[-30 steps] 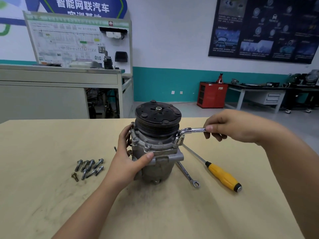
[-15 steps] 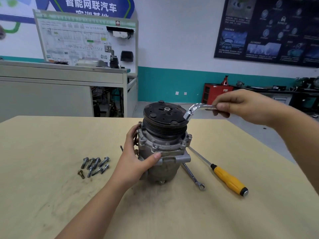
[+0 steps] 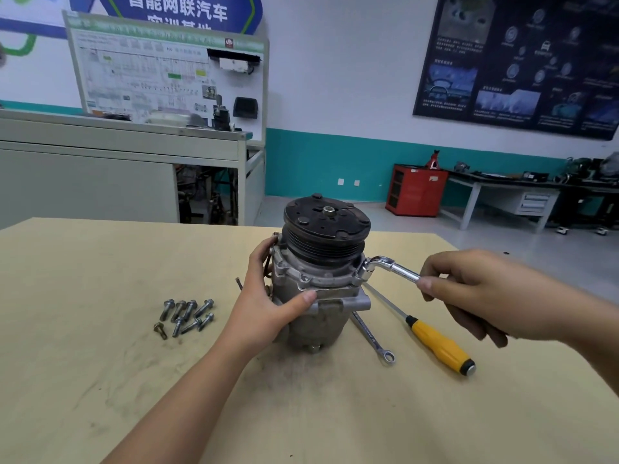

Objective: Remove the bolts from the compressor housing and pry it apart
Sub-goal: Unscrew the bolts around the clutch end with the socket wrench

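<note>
A grey metal compressor (image 3: 318, 296) with a black pulley (image 3: 326, 226) on top stands upright in the middle of the wooden table (image 3: 100, 363). My left hand (image 3: 268, 296) grips its housing from the left, thumb across the front. My right hand (image 3: 469, 283) holds the handle of a chrome L-shaped socket wrench (image 3: 385, 267). The wrench's socket end sits down on a bolt at the right rim of the housing flange. Several removed bolts (image 3: 186, 316) lie in a loose group on the table to the left.
A yellow-handled screwdriver (image 3: 435, 339) and a slim combination spanner (image 3: 371, 336) lie on the table right of the compressor. Behind the table stand a grey training bench (image 3: 117, 169), a red cabinet (image 3: 415, 189) and a dark workbench (image 3: 502, 185).
Half a second ago my right hand held the wrench lifted beside the pulley top. It has come down and set the socket back on the flange bolt, handle pointing nearer to me. My left hand kept its grip.
</note>
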Tool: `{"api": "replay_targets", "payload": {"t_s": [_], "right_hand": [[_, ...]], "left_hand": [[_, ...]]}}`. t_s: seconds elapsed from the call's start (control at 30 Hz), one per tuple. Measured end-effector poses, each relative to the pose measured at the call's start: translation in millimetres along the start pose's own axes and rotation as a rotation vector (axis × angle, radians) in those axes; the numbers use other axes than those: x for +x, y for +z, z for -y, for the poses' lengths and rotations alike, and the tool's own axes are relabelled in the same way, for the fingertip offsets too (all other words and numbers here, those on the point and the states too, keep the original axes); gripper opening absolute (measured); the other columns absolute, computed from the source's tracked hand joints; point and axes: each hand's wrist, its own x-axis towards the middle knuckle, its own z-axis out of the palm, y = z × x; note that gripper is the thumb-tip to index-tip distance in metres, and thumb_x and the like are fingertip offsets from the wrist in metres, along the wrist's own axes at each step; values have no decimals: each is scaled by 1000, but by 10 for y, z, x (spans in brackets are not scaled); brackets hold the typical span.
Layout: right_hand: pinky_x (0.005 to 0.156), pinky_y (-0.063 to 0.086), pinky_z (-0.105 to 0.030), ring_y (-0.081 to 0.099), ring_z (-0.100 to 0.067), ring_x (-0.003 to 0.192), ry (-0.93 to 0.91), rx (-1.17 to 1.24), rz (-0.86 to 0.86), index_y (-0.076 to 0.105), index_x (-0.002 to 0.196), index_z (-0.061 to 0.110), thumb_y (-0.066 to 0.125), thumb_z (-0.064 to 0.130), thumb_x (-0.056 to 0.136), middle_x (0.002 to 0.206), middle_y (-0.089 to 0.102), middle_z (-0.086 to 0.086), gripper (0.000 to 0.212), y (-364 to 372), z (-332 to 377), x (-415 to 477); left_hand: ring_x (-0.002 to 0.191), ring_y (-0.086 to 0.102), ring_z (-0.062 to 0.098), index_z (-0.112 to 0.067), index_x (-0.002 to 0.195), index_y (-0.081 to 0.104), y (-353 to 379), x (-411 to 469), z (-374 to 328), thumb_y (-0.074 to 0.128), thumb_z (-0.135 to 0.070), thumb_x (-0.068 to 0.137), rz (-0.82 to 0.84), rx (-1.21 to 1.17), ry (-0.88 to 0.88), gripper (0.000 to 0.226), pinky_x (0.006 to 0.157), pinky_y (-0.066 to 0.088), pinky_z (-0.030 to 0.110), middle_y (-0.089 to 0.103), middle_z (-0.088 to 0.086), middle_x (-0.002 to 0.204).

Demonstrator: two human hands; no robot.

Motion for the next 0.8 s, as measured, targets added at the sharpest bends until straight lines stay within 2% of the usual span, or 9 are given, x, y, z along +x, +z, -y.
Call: {"api": "replay_targets", "payload": {"t_s": [0.17,0.27,0.37,0.43,0.53,0.67,0.8], "right_hand": [[38,36,-20,43,-10,30,61,19,-8,53,81,23,39,36,99,42,54,1,26,57,139,-13],[37,37,-19,42,-7,27,103,-41,-49,53,81,21,37,37,99,38,51,5,29,102,225,-28],[35,39,-17,43,-5,26,128,-162,-91,53,82,18,34,37,100,52,51,2,33,149,323,-14],[36,40,-18,46,-5,29,129,-229,-95,53,82,18,32,37,101,59,52,-1,34,154,381,8],[42,38,-20,47,-9,47,110,-328,-106,57,86,16,32,37,101,66,52,-2,36,110,413,31],[29,29,-13,40,-10,45,119,-376,-76,58,93,12,31,35,102,65,47,-2,37,50,398,20],[33,33,-15,42,-10,51,104,-394,-72,57,91,15,30,36,102,67,47,-1,35,79,377,26]], "left_hand": [[104,39,-33,-59,124,27,-8,4,21,79,-22,76,4,10,3,79,75,36,-6,37,-60,109],[105,38,-33,-60,123,26,-3,5,-4,80,-34,70,4,9,0,80,77,35,-6,36,-60,110],[104,36,-35,-59,123,26,-1,5,-36,78,-43,68,5,2,2,78,76,34,-7,35,-61,109],[102,36,-36,-59,123,26,-5,-6,-51,80,-49,66,6,1,4,79,74,34,-8,35,-62,107],[102,38,-35,-59,122,26,-8,-8,-52,74,-43,65,6,0,-2,77,74,36,-7,36,-61,107],[102,36,-36,-61,121,24,-9,-6,-71,72,-46,62,15,8,-11,78,74,35,-7,34,-63,105],[103,36,-35,-62,121,24,-13,-7,-69,72,-48,61,14,10,-12,78,75,36,-7,33,-63,106]]}}
